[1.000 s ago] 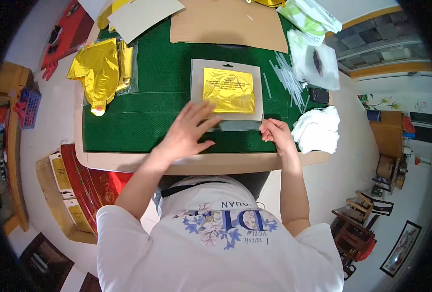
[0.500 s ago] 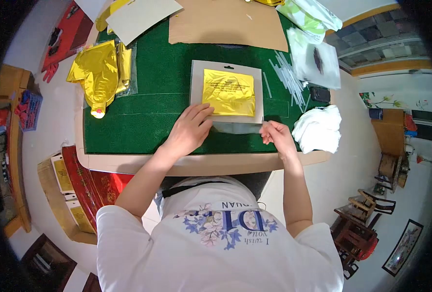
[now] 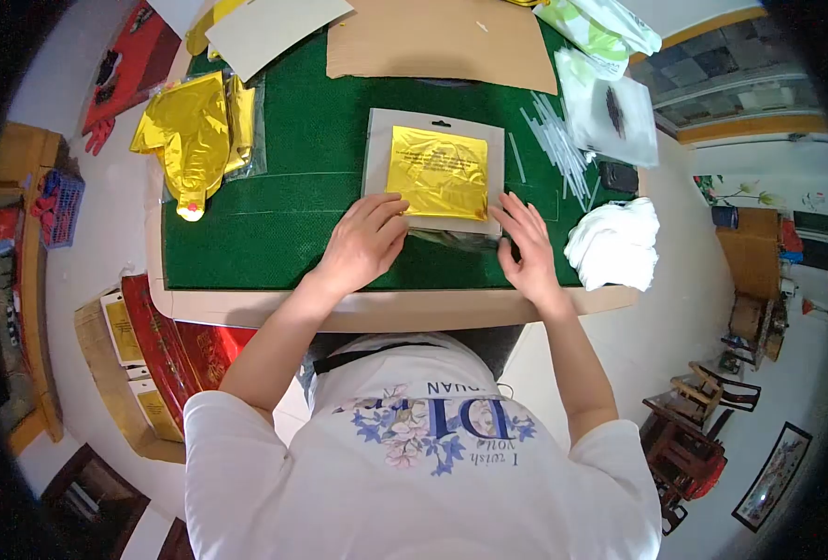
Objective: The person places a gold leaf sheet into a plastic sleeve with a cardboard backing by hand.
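Observation:
A beige card [image 3: 376,159] with a hang hole lies flat on the green table mat, in front of me. On it is a folded gold foil packet [image 3: 437,173] printed with small dark text. A clear plastic flap [image 3: 456,240] sticks out past the card's near edge. My left hand [image 3: 367,241] rests on the card's lower left corner, fingers laid across it and reaching the foil. At the lower right corner, my right hand [image 3: 528,247] has its fingers stretched out along the card's edge, with the thumb apart near the flap.
Gold foil balloon pieces [image 3: 185,140] lie at the left. Clear straws [image 3: 558,140], a dark small box [image 3: 616,176] and a white cloth bundle [image 3: 614,243] are at the right. Cardboard [image 3: 442,42] and a plastic bag [image 3: 600,37] lie at the back.
My right hand has gone from pinched fingers below the card's lower right corner to stretched fingers on its edge. The clear flap has drawn in closer. My left hand stays in place.

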Motion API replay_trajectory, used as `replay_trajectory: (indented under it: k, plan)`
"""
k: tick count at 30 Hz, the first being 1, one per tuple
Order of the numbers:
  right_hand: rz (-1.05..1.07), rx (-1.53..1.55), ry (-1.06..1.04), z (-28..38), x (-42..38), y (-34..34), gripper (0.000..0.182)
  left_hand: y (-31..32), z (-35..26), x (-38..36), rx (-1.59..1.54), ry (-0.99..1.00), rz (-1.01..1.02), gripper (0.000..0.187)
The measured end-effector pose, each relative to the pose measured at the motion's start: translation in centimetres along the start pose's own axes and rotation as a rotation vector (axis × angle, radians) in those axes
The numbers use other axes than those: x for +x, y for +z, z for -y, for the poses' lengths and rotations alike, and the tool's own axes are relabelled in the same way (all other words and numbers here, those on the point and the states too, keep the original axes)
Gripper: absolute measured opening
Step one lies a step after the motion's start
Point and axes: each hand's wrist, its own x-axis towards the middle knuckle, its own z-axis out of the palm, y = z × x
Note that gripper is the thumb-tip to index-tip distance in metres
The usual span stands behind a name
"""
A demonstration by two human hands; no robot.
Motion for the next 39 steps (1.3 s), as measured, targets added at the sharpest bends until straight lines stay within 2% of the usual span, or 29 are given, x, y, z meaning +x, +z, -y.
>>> replay_trajectory:
  k: [7, 9, 10, 11, 13, 16, 21, 24, 27, 31, 34, 39]
  plan:
    - [0.026, 0.075, 0.030, 0.9, -0.5, -1.6, 0.056, 0.1, -0.2, 0.3, -0.031, -0.025, -0.047, 0.018]
    - [0.017, 0.049, -0.025, 0.8, -0.1, -0.8, 0.056, 0.3, -0.2, 0.2, -0.041, -0.020, -0.037, 0.019]
    - [-0.002, 0.028, -0.022, 0.9, 0.2, -0.4, 0.048, 0.2, -0.2, 0.1, -0.046, -0.019, -0.031, 0.020]
    - [-0.004, 0.031, -0.018, 0.4, 0.3, -0.1, 0.048, 0.1, -0.2, 0.0, -0.046, -0.018, -0.025, 0.020]
    - [-0.019, -0.027, -0.129, -0.6, 0.2, 0.7, 0.036, -0.3, -0.4, -0.1, -0.015, -0.015, 0.027, 0.021]
    - [0.006, -0.010, -0.103, -0.5, 0.2, 0.7, 0.030, -1.4, -0.4, -0.3, 0.055, -0.006, 0.023, 0.023]
    - [-0.044, 0.088, -0.061, -1.0, 0.2, 1.1, 0.030, -1.8, 1.5, -1.4, 0.007, -0.017, 0.065, 0.025]
    - [-0.114, 0.191, 0.060, 0.1, 0.8, 1.0, 0.026, -1.8, 1.4, -1.1, -0.033, -0.065, 0.061, 0.022]
    - [-0.105, 0.137, -0.054, -0.9, 0.6, 1.4, 0.024, -1.6, 1.7, -1.1, -0.050, -0.055, 0.049, 0.018]
    - [-0.118, 0.195, 0.001, -1.3, 0.7, 1.6, 0.023, -1.2, 2.0, -1.1, -0.081, -0.125, 0.027, 0.018]
    - [-0.127, 0.240, 0.136, -0.9, 1.2, 1.2, 0.028, -1.2, 2.1, -1.1, -0.083, -0.140, 0.029, 0.018]
    - [-0.061, 0.201, 0.099, -0.9, 1.0, 0.3, 0.034, -1.8, 1.3, -0.8, -0.027, -0.062, 0.045, 0.020]
